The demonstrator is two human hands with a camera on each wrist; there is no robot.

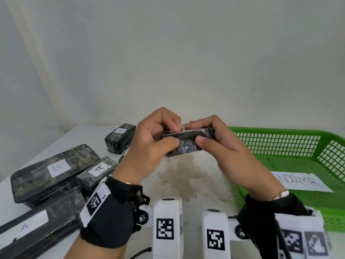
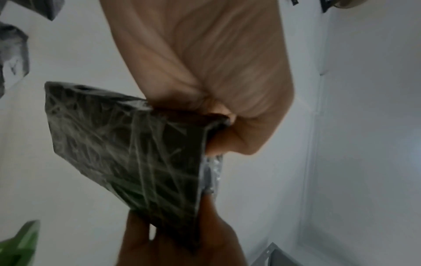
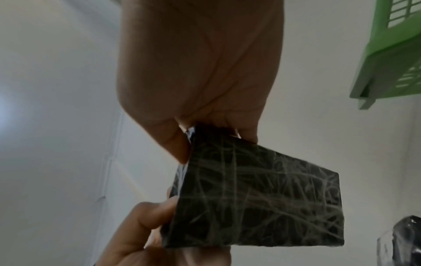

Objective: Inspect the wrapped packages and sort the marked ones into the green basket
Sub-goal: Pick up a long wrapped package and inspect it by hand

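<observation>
A small black package wrapped in clear film (image 1: 186, 142) is held in the air above the table, between both hands. My left hand (image 1: 155, 135) grips its left end, thumb in front and fingers curled over the top. My right hand (image 1: 214, 135) grips its right end the same way. A sliver of white label shows at the package's top edge. The left wrist view shows the wrapped package (image 2: 127, 149) pinched by my left hand (image 2: 216, 117). In the right wrist view the package (image 3: 257, 198) hangs below my right hand (image 3: 200, 129). The green basket (image 1: 326, 144) stands at the right.
Several wrapped black packages lie at the left: one labelled B (image 1: 54, 169), two labelled A (image 1: 99, 171) (image 1: 120, 137), and a long one labelled A (image 1: 28, 228). A paper sheet with writing (image 1: 302, 182) lies in the basket. The white table (image 1: 186, 174) has a stain.
</observation>
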